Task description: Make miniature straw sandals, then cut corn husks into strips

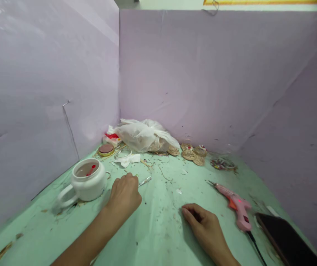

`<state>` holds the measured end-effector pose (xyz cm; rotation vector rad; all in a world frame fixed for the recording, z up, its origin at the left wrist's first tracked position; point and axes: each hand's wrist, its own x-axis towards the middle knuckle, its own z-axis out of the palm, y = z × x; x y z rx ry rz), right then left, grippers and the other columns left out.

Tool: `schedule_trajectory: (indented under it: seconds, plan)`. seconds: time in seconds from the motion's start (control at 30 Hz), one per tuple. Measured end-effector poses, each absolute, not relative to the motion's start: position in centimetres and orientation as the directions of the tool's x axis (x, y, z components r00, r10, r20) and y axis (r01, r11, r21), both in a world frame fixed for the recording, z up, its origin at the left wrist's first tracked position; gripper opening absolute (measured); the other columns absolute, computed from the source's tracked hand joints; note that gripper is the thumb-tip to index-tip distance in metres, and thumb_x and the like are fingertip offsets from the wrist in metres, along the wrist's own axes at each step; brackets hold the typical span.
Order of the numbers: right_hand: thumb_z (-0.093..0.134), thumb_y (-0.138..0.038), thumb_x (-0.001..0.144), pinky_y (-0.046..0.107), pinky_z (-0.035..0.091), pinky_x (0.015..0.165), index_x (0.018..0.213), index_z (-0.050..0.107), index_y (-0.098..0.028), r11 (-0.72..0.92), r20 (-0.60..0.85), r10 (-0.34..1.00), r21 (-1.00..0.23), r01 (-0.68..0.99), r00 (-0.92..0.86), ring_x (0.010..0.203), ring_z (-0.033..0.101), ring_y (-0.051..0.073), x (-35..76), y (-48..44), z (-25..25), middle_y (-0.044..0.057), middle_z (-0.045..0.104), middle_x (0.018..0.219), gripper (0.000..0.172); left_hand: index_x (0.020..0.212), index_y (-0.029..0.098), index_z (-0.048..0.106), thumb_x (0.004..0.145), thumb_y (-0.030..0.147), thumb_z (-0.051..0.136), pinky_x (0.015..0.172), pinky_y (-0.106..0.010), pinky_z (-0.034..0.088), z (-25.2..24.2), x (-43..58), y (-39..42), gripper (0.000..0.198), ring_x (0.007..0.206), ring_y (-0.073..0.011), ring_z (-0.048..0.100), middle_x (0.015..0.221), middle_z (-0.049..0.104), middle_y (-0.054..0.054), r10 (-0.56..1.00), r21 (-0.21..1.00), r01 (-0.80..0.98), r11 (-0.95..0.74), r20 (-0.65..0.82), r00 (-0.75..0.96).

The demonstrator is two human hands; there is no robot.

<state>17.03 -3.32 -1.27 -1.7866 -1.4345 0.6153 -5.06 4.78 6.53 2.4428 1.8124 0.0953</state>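
Since one end of it disappears behind my left hand point(126, 193), the small silvery tool point(145, 180) is entered first: lying on the green desk point(161, 236), left of the middle, its other end pointing away to the right.

Left hand: knuckles up, fingers curled under; I cannot tell whether they grip the tool or merely touch it.

Right hand point(206, 224): low over the desk, well apart from the tool, thumb and forefinger tips pressed together, nothing visible between them.

Step in hand, in my judgement: handling the tool. A next move with it would call for a sure left-hand grip and clearance from the mug.

Left of the left hand: one white mug point(91, 188), upright, a red item point(92, 169) inside.

Right of the right hand: one pink glue gun point(241, 214), on its side, red light showing, nozzle pointing away; beside it, one dark, phone-like slab point(286, 236).

Farther back: one gold-rimmed disc point(106, 149); one whitish plastic bag point(144, 136); several woven rounds point(188, 154); one colour-flecked ring point(218, 164).
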Motion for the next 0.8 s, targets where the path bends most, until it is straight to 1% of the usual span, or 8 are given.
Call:
schedule_trajectory:
  seconds: [0.13, 0.27, 0.37, 0.53, 0.63, 0.7, 0.77, 0.8]
  plan:
    - [0.050, -0.047, 0.075, 0.029, 0.048, 0.064, 0.076, 0.067, -0.021, -0.102, 0.089, 0.959, -0.781, 0.616, 0.271, 0.067, 0.063, 0.021, 17.2, -3.5, -1.4, 0.003, 0.070, 0.071, 0.031, 0.094, 0.007, 0.060, 0.068, 0.005, 0.040, 0.073, -0.041, 0.044, 6.1, -4.9, 4.8, 0.032, 0.090, -0.0326, 0.059, 0.093, 0.062, -0.020, 0.958, 0.108, 0.956, -0.274, -0.056, 0.281]
    - [0.054, -0.052, 0.069, 0.029, 0.050, 0.066, 0.074, 0.069, -0.023, -0.146, 0.065, 0.949, -0.774, 0.615, 0.308, 0.072, 0.065, 0.023, 17.4, -3.7, -1.9, 0.003, 0.071, 0.075, 0.033, 0.100, 0.007, 0.058, 0.059, 0.007, 0.054, 0.073, -0.041, 0.046, 5.8, -4.7, 5.2, 0.041, 0.088, -0.0326, 0.060, 0.094, 0.062, -0.019, 0.942, 0.137, 0.948, -0.287, -0.140, 0.306]
    - [0.057, -0.055, 0.064, 0.029, 0.051, 0.065, 0.070, 0.069, -0.025, -0.191, 0.014, 0.946, -0.780, 0.596, 0.322, 0.072, 0.065, 0.024, 17.6, -3.1, -1.9, 0.003, 0.072, 0.073, 0.034, 0.101, 0.008, 0.056, 0.054, 0.007, 0.058, 0.071, -0.038, 0.047, 5.9, -4.8, 5.9, 0.047, 0.085, -0.0311, 0.061, 0.090, 0.063, -0.018, 0.919, 0.176, 0.932, -0.317, -0.186, 0.348]
    - [0.057, -0.052, 0.065, 0.027, 0.049, 0.058, 0.073, 0.069, -0.022, -0.191, -0.003, 0.951, -0.792, 0.581, 0.309, 0.063, 0.062, 0.021, 16.8, 0.2, 0.3, 0.003, 0.069, 0.067, 0.033, 0.098, 0.010, 0.055, 0.057, 0.001, 0.050, 0.071, -0.038, 0.047, 5.9, -5.5, 6.2, 0.042, 0.083, -0.0294, 0.061, 0.093, 0.060, -0.016, 0.906, 0.208, 0.919, -0.336, -0.196, 0.375]
    - [0.056, -0.049, 0.068, 0.026, 0.045, 0.050, 0.075, 0.069, -0.020, -0.163, 0.016, 0.956, -0.802, 0.575, 0.293, 0.050, 0.054, 0.016, 14.9, 3.1, 1.8, 0.002, 0.066, 0.062, 0.033, 0.093, 0.012, 0.055, 0.057, -0.004, 0.045, 0.072, -0.041, 0.047, 5.7, -5.9, 6.0, 0.040, 0.083, -0.0293, 0.061, 0.090, 0.058, -0.014, 0.909, 0.195, 0.927, -0.321, -0.212, 0.359]
    - [0.055, -0.046, 0.070, 0.025, 0.043, 0.050, 0.075, 0.068, -0.018, -0.151, 0.017, 0.957, -0.826, 0.544, 0.291, 0.051, 0.053, 0.015, 13.1, 4.8, 2.3, 0.003, 0.065, 0.062, 0.031, 0.093, 0.013, 0.055, 0.058, -0.006, 0.041, 0.073, -0.042, 0.047, 5.4, -6.2, 5.8, 0.042, 0.083, -0.0282, 0.060, 0.090, 0.057, -0.013, 0.912, 0.173, 0.932, -0.318, -0.212, 0.351]
    - [0.057, -0.044, 0.069, 0.023, 0.041, 0.048, 0.074, 0.067, -0.016, -0.186, -0.041, 0.952, -0.865, 0.467, 0.302, 0.052, 0.053, 0.014, 11.1, 6.0, 2.4, 0.004, 0.064, 0.063, 0.030, 0.094, 0.015, 0.054, 0.059, -0.008, 0.038, 0.072, -0.042, 0.048, 4.9, -6.5, 5.7, 0.045, 0.082, -0.0272, 0.060, 0.090, 0.057, -0.011, 0.917, 0.151, 0.933, -0.327, -0.187, 0.352]
    - [0.059, -0.044, 0.068, 0.023, 0.039, 0.044, 0.073, 0.066, -0.015, -0.230, -0.108, 0.946, -0.887, 0.401, 0.306, 0.048, 0.051, 0.013, 10.0, 6.5, 2.3, 0.003, 0.062, 0.059, 0.030, 0.094, 0.016, 0.054, 0.059, -0.008, 0.037, 0.071, -0.041, 0.048, 4.7, -6.6, 5.6, 0.046, 0.082, -0.0268, 0.060, 0.091, 0.057, -0.011, 0.919, 0.144, 0.932, -0.333, -0.171, 0.355]
